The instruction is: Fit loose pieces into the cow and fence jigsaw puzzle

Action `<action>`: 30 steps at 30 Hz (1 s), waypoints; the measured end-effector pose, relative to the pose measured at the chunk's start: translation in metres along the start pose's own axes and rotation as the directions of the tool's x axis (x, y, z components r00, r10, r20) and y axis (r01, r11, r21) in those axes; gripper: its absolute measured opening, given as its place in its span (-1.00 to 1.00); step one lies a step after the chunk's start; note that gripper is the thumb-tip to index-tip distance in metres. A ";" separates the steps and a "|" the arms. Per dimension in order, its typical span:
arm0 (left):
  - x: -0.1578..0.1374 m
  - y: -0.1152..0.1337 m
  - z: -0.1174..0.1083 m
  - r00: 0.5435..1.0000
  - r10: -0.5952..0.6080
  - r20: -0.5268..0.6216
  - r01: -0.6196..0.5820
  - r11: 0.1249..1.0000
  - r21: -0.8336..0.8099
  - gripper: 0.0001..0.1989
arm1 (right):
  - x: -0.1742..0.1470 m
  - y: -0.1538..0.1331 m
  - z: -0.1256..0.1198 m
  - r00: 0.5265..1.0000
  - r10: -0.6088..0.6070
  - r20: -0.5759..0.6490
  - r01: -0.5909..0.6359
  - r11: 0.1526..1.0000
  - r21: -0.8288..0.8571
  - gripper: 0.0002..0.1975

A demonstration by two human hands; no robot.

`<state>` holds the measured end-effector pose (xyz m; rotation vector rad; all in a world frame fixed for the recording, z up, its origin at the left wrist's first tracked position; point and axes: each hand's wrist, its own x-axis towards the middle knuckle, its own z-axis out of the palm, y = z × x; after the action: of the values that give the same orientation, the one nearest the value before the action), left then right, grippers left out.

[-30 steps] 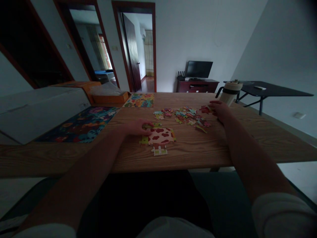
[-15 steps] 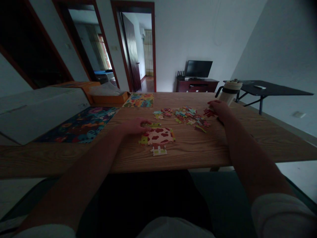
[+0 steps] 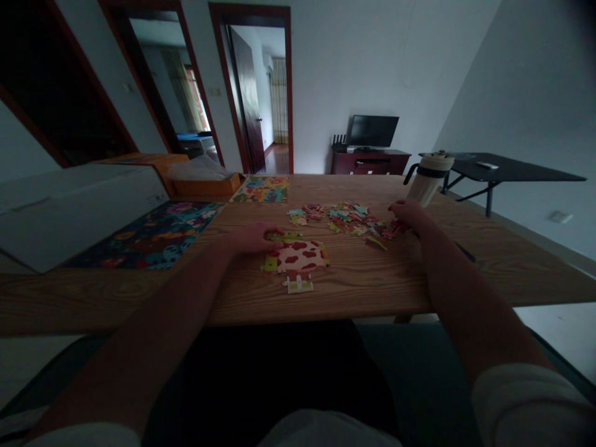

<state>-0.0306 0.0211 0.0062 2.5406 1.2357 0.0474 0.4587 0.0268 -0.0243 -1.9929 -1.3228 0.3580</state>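
On the wooden table lies a partly joined jigsaw puzzle (image 3: 302,256), pink with dark red patches and yellow-green edges. A narrow green puzzle piece (image 3: 289,236) lies along its far side. My left hand (image 3: 256,238) rests at the left end of that piece, thumb and fingers apart around it. A white fence puzzle piece (image 3: 298,284) sits at the near side. Farther right is a pile of loose puzzle pieces (image 3: 347,212). Over the pile's right end, my right hand (image 3: 410,214) has its fingers pinched on a reddish puzzle piece (image 3: 395,228), partly hidden by the hand.
Behind my right hand stands a cream tumbler (image 3: 424,183) with a black handle. A dark slim object (image 3: 465,252) lies by my right forearm. To the left are a white box (image 3: 84,214), a dark printed sheet (image 3: 158,239), an orange tray (image 3: 207,185) and a colourful picture sheet (image 3: 261,189).
My right hand has come down and slightly nearer, from beside the tumbler to the right end of the pile, with the reddish piece. My left hand has hardly moved.
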 end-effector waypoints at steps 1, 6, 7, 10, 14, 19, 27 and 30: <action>0.000 0.000 0.000 1.000 0.005 -0.001 -0.005 1.000 0.004 -0.39 | -0.002 -0.003 0.001 1.000 0.012 0.006 -0.012 0.999 -0.041 -0.86; -0.001 0.001 0.000 1.000 -0.011 -0.001 0.011 1.000 0.010 -0.36 | -0.021 -0.025 0.006 0.993 -0.055 0.104 0.080 0.963 -0.258 -0.84; -0.001 0.000 0.000 1.000 -0.013 -0.005 0.013 1.000 0.007 -0.36 | -0.026 -0.030 0.007 0.980 -0.096 0.173 0.140 0.955 -0.262 -0.84; 0.000 -0.002 0.001 1.000 -0.001 -0.004 0.001 1.000 0.003 -0.36 | -0.042 -0.048 0.011 0.890 -0.161 0.426 0.292 0.920 -0.262 -0.78; -0.001 -0.001 0.000 1.000 -0.004 0.009 0.004 1.000 -0.001 -0.39 | -0.057 -0.065 0.017 0.833 -0.139 0.535 0.356 0.875 -0.328 -0.70; -0.002 0.002 -0.002 1.000 -0.018 0.023 0.018 1.000 0.010 -0.37 | -0.061 -0.071 0.020 0.833 -0.164 0.528 0.382 0.861 -0.335 -0.77; -0.004 0.010 -0.004 1.000 -0.014 0.017 0.013 1.000 0.011 -0.37 | -0.063 -0.071 0.017 0.834 -0.202 0.514 0.360 0.904 -0.230 -0.89; -0.008 0.017 -0.006 1.000 -0.027 0.012 0.027 0.999 0.023 -0.40 | -0.063 -0.075 0.014 0.856 -0.253 0.451 0.389 0.890 -0.239 -0.86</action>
<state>-0.0234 0.0066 0.0183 2.5394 1.2723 0.0114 0.3710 -0.0068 0.0076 -1.9617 -2.0724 0.4338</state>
